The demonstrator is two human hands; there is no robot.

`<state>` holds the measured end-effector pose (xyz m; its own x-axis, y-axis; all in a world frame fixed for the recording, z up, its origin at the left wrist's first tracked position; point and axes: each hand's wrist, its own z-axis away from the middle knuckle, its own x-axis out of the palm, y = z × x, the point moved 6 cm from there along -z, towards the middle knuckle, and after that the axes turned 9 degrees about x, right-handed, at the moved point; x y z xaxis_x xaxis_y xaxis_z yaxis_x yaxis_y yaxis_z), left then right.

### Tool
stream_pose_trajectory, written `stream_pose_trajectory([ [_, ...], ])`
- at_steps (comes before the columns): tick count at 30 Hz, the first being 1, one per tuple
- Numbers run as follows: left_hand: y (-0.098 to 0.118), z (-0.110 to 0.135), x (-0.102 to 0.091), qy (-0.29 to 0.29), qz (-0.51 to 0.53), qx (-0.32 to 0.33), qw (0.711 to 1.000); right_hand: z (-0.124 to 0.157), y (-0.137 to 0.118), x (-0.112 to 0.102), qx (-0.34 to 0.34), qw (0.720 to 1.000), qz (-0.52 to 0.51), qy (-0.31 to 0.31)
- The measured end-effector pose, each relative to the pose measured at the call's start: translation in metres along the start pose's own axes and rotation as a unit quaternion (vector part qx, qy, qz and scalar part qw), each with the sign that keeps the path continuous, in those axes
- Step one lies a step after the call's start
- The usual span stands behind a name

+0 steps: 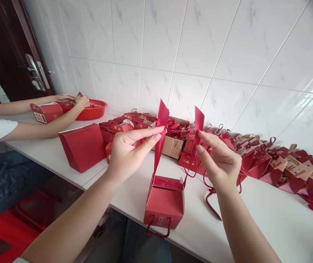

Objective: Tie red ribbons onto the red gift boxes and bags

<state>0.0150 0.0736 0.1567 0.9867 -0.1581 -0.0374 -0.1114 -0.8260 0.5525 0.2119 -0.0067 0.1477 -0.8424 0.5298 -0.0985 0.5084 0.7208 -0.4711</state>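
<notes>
Red ribbon [159,140] rises in two strips above the near edge of the white table [268,219], one strip in each of the person's hands. The left hand [130,153] pinches the left strip between thumb and fingertips. That strip runs down from the pinch to the top of a small red box [164,202], and its free end stands up above the fingers. The right hand [219,160] grips the right strip in the same pinch, its cut end pointing up. Below the fingers this strip passes behind the hand, so where it ends cannot be told.

The small red box stands upright between the two forearms, close to the near edge, with its flap top closed and a cord handle hanging at its front. A loose red cord [211,201] lies on the table just beside the right wrist.

Beyond the hands an open cardboard box [172,146] holds a tangle of red ribbons. A larger red box [82,146] stands to its left. Along the tiled wall [200,44] on the right runs a row of tagged red boxes [285,168].

At the far left a co-worker's hands [75,100] rest at a red basin [93,111]. A dark door [8,47] is behind them.
</notes>
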Motion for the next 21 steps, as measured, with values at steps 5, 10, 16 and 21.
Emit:
stream_pose_trajectory([
  [5, 0.0, 0.001, -0.005, -0.006, -0.017, 0.003, 1.0, 0.004, -0.002, -0.003, -0.047, 0.996, 0.027, 0.077],
  [10, -0.002, 0.003, -0.009, 0.001, -0.016, -0.003, 1.0, 0.006, -0.005, -0.006, -0.075, 0.99, -0.01, 0.118],
  [16, -0.003, 0.006, -0.01, 0.02, 0.006, -0.008, 1.0, 0.005, -0.006, -0.006, -0.049, 0.991, -0.076, 0.094],
  [21, -0.003, 0.01, -0.009, 0.036, 0.023, -0.001, 0.999, 0.005, -0.007, -0.005, -0.058, 0.991, -0.074, 0.093],
])
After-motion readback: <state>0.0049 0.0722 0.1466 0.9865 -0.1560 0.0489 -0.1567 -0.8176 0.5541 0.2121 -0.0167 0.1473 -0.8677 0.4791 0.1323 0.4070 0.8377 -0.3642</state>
